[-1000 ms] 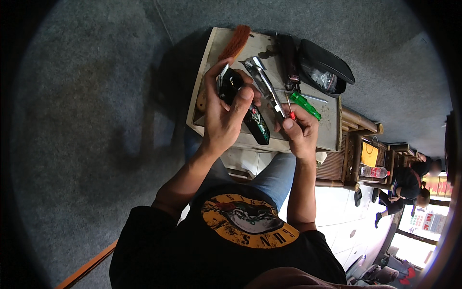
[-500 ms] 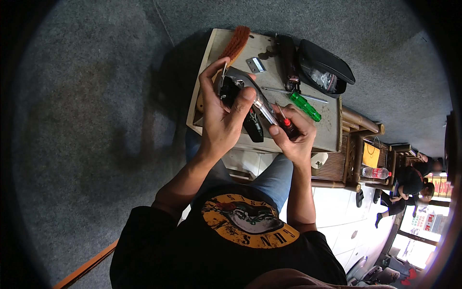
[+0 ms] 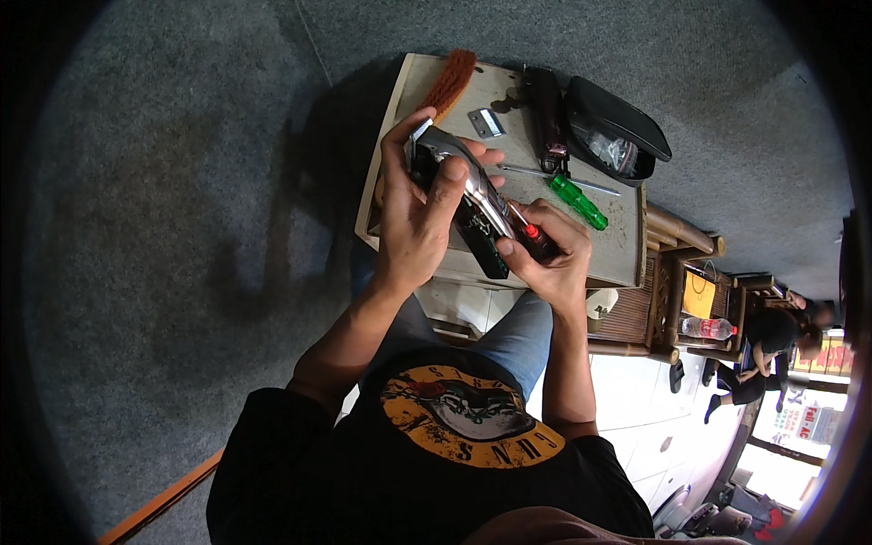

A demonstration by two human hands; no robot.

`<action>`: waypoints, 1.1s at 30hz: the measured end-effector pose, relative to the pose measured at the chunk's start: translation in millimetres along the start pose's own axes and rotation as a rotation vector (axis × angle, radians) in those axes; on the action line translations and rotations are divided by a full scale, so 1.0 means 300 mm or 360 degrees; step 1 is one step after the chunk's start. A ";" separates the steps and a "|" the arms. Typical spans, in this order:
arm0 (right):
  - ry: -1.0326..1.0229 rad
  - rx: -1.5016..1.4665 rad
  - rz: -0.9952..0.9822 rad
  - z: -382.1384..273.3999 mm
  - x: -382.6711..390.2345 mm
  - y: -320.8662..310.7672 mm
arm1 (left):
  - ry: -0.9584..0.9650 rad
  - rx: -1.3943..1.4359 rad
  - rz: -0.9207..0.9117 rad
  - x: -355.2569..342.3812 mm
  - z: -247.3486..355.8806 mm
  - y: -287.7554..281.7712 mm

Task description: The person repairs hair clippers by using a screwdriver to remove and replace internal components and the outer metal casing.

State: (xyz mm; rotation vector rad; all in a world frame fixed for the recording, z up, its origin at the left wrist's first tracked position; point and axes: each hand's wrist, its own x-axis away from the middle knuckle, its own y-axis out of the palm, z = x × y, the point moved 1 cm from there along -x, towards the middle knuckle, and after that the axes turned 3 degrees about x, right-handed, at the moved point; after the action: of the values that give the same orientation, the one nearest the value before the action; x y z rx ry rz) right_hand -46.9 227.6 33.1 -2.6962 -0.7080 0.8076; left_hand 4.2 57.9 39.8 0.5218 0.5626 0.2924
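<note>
Over the small table, my left hand [image 3: 415, 204] is closed around the blade end of a silver and black hair clipper [image 3: 480, 189], its thumb on the casing. A black lower housing [image 3: 486, 245] hangs at an angle beneath the body, with parts showing in the gap. My right hand [image 3: 554, 250] is closed at the clipper's other end, thumb against it. Its fingers also hold what looks like a small screwdriver [image 3: 532, 232], with a thin shaft, red collar and dark handle mostly hidden in the palm.
On the table [image 3: 613, 245] lie an orange-brown brush [image 3: 450, 84], a metal clipper blade [image 3: 487, 123], a second dark clipper [image 3: 547, 118], a green-handled screwdriver [image 3: 579, 202] and a metal rod [image 3: 586, 184]. An open black case [image 3: 618, 132] sits at the far right corner. Bamboo seats stand to the right.
The clipper has turned slightly in my hands, and its black housing has swung toward me, showing more inside. My right hand and the red-collared tool have shifted a little left.
</note>
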 end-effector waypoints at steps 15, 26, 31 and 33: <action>0.0083 0.0010 0.0022 0.003 0.004 0.003 | 0.0008 -0.0089 0.0039 -0.001 0.002 0.001; 0.0053 0.0008 0.0060 -0.001 0.005 -0.001 | -0.0039 -0.0046 0.0082 -0.002 0.000 0.015; 0.0033 0.0056 0.0008 0.004 0.004 0.001 | -0.0043 -0.0052 0.0084 -0.002 -0.001 0.008; 0.0029 0.0020 -0.0010 0.010 0.004 0.002 | -0.0050 -0.0058 0.0099 -0.002 -0.001 0.008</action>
State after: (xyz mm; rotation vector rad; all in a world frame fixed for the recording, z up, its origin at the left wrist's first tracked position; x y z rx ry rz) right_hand -47.6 228.0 29.8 -2.6853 -0.7048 0.7823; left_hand 3.1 59.7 41.0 0.5086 0.5105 0.3527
